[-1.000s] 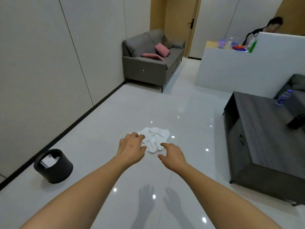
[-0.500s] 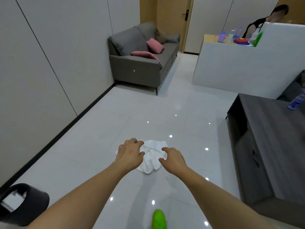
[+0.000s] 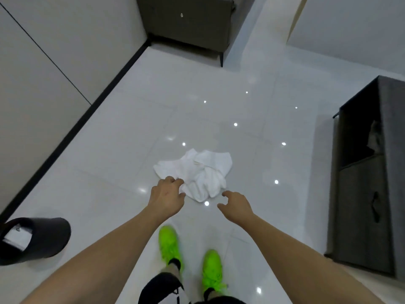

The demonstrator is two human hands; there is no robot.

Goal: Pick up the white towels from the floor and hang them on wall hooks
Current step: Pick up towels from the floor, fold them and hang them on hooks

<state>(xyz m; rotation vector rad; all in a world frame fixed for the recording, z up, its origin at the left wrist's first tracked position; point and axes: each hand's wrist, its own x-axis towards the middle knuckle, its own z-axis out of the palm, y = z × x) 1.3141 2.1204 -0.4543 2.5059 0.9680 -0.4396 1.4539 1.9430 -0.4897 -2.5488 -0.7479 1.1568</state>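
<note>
A crumpled white towel (image 3: 199,172) lies in a heap on the glossy pale floor ahead of my feet. My left hand (image 3: 167,195) hovers at the towel's near left edge with its fingers loosely curled and holding nothing. My right hand (image 3: 236,204) reaches toward the towel's near right edge, fingers and thumb spread apart, a small gap from the cloth. No wall hooks are in view.
A black round bin (image 3: 35,239) stands at the lower left by the wall (image 3: 43,69). A dark grey cabinet (image 3: 370,185) fills the right side. A grey sofa base (image 3: 186,25) stands at the far end. My green shoes (image 3: 168,244) are under my arms.
I have stepped closer and tilted my view down. The towel now lies nearer, both hands have dropped toward its near edge, and both shoes have come into view.
</note>
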